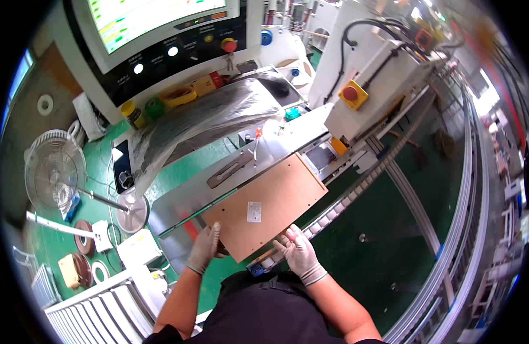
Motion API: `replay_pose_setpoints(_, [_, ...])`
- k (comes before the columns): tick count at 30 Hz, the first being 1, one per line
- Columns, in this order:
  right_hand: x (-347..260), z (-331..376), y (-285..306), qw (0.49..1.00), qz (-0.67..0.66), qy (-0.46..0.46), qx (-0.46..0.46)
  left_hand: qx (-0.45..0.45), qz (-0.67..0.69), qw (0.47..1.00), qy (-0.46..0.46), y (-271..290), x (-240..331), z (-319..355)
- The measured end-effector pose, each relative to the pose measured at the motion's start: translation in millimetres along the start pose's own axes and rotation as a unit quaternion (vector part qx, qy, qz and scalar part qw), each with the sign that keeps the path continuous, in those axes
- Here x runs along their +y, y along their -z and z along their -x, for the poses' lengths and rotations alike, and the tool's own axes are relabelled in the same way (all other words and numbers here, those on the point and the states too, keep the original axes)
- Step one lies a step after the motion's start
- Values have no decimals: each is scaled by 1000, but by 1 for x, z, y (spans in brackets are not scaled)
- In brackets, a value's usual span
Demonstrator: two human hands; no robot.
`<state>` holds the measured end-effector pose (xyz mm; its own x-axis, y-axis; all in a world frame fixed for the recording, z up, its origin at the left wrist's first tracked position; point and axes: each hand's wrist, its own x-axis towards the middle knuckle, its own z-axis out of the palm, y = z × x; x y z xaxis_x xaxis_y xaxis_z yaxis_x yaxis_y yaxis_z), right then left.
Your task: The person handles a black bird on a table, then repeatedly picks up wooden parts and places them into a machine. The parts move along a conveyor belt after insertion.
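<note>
A flat tan wooden panel (pixel 281 192) with several small drilled holes lies before me, a white label (pixel 253 211) stuck on its face. Its far side rests along a grey metal machine table (pixel 181 209). My left hand (pixel 205 249), in a pale work glove, is closed on the panel's left end, its fingers partly hidden by the edge. At the near long edge, my right hand (pixel 299 252), gloved the same way, is curled against the panel with its fingertips partly out of sight. A brown slotted strip (pixel 230 169) sits on the table just beyond the panel.
A roller rail (pixel 339 209) runs along the panel's right side. Beyond the table are a plastic-covered unit (pixel 210 114) and a control cabinet with a screen (pixel 161 26). A standing fan (pixel 56 172) is at left; a yellow box with a red button (pixel 352 94) is at right.
</note>
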<state>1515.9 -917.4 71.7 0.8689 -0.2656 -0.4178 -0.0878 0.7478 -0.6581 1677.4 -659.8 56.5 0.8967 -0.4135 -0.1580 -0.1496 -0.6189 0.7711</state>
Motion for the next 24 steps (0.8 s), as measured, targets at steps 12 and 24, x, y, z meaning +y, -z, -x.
replay_pose_setpoints(12, [-55,-50,25,986,-164,2,41,200,-123,968,-91,19,-19,-21])
replay_pose_setpoints(24, [-161,-139,133,976,-134,89,146,158,-177,970,-44,26,-8,-31])
